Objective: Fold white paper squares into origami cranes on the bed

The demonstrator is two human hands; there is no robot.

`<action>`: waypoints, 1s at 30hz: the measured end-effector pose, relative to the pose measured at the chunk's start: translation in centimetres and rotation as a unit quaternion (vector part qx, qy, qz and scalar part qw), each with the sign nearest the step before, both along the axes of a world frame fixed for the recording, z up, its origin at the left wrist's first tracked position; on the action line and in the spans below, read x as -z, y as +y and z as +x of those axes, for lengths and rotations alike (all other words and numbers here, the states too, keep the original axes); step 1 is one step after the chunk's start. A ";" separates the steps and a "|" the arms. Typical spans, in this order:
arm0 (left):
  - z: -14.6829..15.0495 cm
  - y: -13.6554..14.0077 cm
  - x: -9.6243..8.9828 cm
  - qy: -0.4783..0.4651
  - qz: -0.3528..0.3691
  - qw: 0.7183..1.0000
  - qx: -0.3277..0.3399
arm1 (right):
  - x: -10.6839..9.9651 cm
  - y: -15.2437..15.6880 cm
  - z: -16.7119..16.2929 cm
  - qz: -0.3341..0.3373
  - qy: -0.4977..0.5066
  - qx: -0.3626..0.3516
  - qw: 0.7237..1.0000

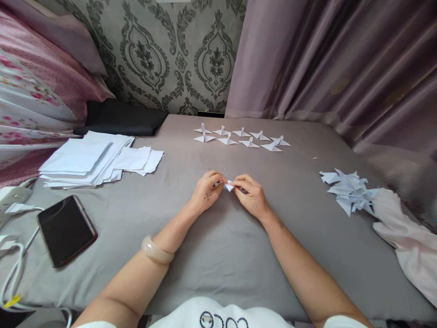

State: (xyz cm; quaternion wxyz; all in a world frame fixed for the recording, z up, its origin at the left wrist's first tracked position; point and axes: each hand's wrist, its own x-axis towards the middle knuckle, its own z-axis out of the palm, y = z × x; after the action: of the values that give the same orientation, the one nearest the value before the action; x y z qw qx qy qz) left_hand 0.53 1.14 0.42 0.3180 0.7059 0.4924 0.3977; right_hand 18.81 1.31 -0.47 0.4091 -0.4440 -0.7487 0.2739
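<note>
Between my two hands is a small folded white paper (229, 186), pinched from both sides over the middle of the cloth-covered table. My left hand (208, 190) has thumb and forefinger closed on its left part. My right hand (251, 195) grips the right part the same way. The fingers hide much of the paper, so its full shape is not visible. Farther back, several folded paper cranes (228, 139) stand in two rows with their wings spread.
At the left lie a stack of white paper sheets (78, 157), smaller paper squares (134, 158), a phone (67, 230) and white cables (18, 264). A black folded item (124, 117) rests behind. To the right are a heap of folded papers (351, 189) and a pale cloth (403, 228).
</note>
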 end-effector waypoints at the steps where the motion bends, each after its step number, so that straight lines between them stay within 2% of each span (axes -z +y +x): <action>1: -0.1 0.0 0.2 0.036 0.022 0.999 0.003 | 0.0 -0.2 0.0 0.031 -0.047 -0.007 0.998; 4: -0.2 0.1 0.9 0.121 0.026 0.992 0.022 | 0.0 -0.7 0.2 0.061 -0.161 -0.028 0.985; 7: -0.3 -0.1 1.0 0.147 0.009 0.989 0.031 | -0.1 -1.1 0.2 0.054 -0.197 -0.030 0.978; 19: -0.5 -0.1 -0.2 0.134 -0.059 0.988 0.041 | -0.7 -0.9 0.5 -0.018 -0.145 -0.023 0.989; 30: -0.6 -0.1 -0.6 0.135 -0.073 0.987 0.049 | -0.7 -0.7 0.9 -0.043 -0.131 -0.032 0.990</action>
State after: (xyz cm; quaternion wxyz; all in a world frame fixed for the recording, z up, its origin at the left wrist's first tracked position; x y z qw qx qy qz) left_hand -0.04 1.02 0.98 0.3184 0.7511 0.5237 0.2455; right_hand 19.70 0.63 0.25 0.2787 -0.4691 -0.7972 0.2583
